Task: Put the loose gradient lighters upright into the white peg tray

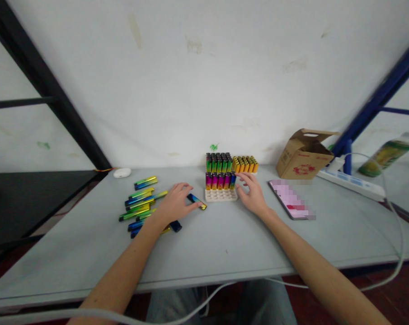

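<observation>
Honestly, I'd pinch the blue-gold lighter [196, 201] mid-body, at 3 o'clock from your left hand [173, 203] (fingers apart), and lightly steady the white rack [221, 197], lighter's 2 o'clock, with your right hand [254, 195], fingers spread, contact unclear.

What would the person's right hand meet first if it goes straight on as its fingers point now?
The right hand would probably first meet the blue lighter-like piece at the near right end of the white tray's upright pieces. Depth is unclear; they may already touch.
</observation>
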A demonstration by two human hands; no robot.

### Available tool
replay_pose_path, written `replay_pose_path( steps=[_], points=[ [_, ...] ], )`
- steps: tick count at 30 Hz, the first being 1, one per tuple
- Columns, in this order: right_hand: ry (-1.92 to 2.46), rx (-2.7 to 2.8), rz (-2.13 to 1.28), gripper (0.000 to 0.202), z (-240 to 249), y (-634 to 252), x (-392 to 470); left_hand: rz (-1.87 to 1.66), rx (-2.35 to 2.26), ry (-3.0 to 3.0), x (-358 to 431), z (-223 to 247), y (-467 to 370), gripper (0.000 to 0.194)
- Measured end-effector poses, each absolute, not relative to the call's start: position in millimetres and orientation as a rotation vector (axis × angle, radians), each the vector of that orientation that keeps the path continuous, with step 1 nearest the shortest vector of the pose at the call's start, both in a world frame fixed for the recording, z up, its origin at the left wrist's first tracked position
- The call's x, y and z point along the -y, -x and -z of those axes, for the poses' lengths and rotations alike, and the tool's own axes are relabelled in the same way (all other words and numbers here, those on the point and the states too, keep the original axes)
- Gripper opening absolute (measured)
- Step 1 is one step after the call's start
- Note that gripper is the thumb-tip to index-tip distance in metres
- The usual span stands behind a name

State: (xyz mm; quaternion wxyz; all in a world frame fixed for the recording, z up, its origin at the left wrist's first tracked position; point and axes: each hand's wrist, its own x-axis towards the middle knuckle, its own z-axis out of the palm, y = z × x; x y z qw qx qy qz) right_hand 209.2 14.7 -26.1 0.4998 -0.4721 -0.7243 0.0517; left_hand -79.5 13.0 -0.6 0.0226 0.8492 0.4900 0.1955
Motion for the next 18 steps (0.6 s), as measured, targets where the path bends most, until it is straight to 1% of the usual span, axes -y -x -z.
replay_pose_path(
  steps=[2, 3, 4, 8, 10, 15, 18],
  points=[
    [1.145, 1.746, -0.137, 0.039, 26.6, -208.4, -14.4, -0.496, -1.468, -2.637, -11.6, 1.6, 81.8, 0.074],
    [1.147, 1.744, -0.142, 0.039, 26.8, -208.1, -14.2, -0.454, -1.441, -2.633, -11.5, 2.1, 83.0, 0.075],
    [1.149, 1.742, -0.146, 0.040, 26.8, -207.8, -14.1, -0.421, -1.411, -2.629, -11.9, 2.5, 84.2, 0.072],
    [1.153, 1.737, -0.159, 0.040, 25.8, -206.8, -13.1, -0.426, -1.305, -2.590, -16.3, 2.8, 88.1, 0.038],
    [1.154, 1.735, -0.165, 0.040, 24.9, -206.4, -12.5, -0.475, -1.288, -2.550, -18.3, 1.8, 89.3, 0.027],
    [1.164, 1.731, -0.177, 0.039, 23.1, -205.9, -11.2, -0.613, -1.354, -2.378, -18.0, -4.9, 88.5, 0.019],
    [1.159, 1.732, -0.175, 0.040, 22.6, -205.9, -10.9, -0.773, -1.323, -2.170, -15.1, -12.0, 83.5, 0.018]
  ],
)
